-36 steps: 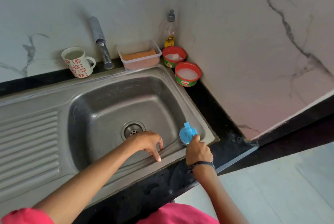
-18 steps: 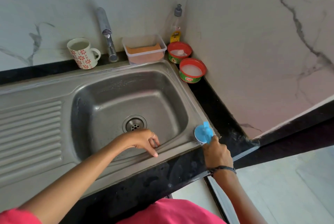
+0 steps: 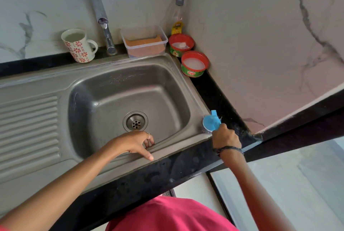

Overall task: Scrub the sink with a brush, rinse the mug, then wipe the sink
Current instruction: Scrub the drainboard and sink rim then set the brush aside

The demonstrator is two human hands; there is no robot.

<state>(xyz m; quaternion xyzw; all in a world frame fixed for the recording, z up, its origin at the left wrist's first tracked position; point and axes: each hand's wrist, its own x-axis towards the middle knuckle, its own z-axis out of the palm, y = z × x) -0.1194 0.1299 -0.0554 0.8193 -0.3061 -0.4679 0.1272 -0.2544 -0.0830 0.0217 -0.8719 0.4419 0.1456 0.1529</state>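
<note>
Since the earlier frame, right hand [image 3: 226, 136], gripping the blue brush [image 3: 211, 123], has shifted from the basin's inner wall to the sink [image 3: 104, 160] rim's near-right corner. Left hand [image 3: 136, 142] rests relaxed on the front rim. On the counter [image 3: 214, 96]: flowered mug [image 3: 79, 45] holding liquid, clear tub [image 3: 144, 41] of orange material, two red-rimmed soap tubs [image 3: 194, 63] with white paste.

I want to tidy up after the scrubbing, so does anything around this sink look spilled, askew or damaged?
Nothing stands out. The mug stands upright beside the tap, both red tubs sit level in the corner, and the sink shows only scrub marks. The right hand holds the blue brush at the rim.
</note>
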